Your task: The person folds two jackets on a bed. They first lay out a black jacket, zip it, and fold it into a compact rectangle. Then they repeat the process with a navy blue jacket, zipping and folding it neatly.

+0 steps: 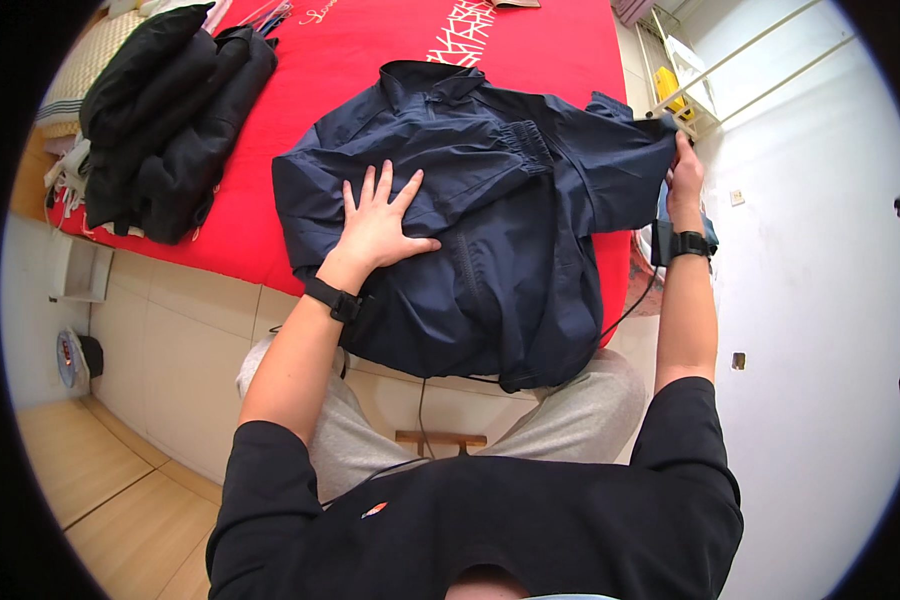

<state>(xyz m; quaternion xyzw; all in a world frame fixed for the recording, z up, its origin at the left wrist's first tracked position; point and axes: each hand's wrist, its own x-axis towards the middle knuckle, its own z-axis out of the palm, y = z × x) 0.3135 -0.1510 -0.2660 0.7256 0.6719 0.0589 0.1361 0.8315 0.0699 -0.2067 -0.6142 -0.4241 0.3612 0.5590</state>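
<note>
A navy jacket point(435, 300) lies on a red bedspread point(570, 45), its collar at the far side and its hem hanging over the near edge by my knees. One sleeve is folded across the chest, so its elastic cuff point(526, 148) rests near the middle. Fingers spread, my left hand point(379, 225) presses flat on that folded sleeve and the jacket's front. At the right edge of the bed my right hand point(686, 172) grips the other sleeve point(622, 169) at its outer bend, holding it out to the side.
A pile of black garments point(172, 127) sits on the bed's left part. Close on the right stand a white wall point(802, 300) and a metal rack point(709, 82) with a yellow item point(669, 90). A black cable point(637, 304) runs from my right wrist. Below is a tiled floor point(180, 322).
</note>
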